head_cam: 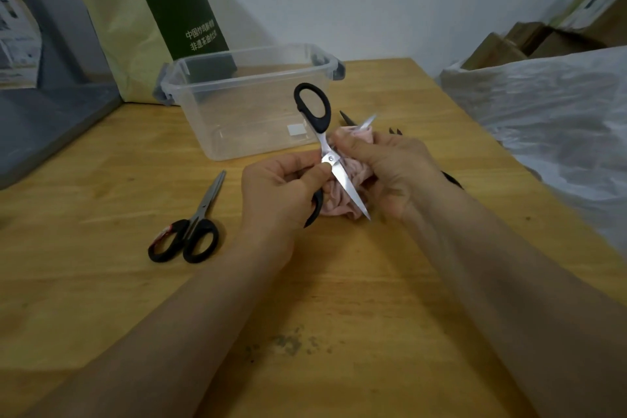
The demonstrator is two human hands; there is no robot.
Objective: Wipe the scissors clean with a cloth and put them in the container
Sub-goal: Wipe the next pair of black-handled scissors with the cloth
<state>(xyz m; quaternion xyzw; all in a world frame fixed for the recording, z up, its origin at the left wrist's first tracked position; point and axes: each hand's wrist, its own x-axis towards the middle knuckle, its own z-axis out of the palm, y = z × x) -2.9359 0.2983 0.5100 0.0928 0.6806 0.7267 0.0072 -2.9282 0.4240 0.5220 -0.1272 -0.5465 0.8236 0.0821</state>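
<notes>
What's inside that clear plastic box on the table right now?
No scissors show inside the clear container; only a white sticker on its wall. The black handle of the held scissors hides part of its right side.

Dim, soft indoor light, faint shadows, wide-angle edge bending, possibly slight motion blur

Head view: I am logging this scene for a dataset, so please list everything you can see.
Held scissors: one, black-handled, open, between both hands.
Spare scissors: one, black-handled, closed, table left.
Cloth: one, pink, bunched round a blade.
Container: one, clear, table's far side.
Table: one, tan wood.
Bag: one, green and yellow, behind container.
Boxes: several, brown, far right.
Plastic sheet: one, white, right.
Left hand: fingers pinch held scissors near pivot.
Right hand: fingers grip cloth.
</notes>
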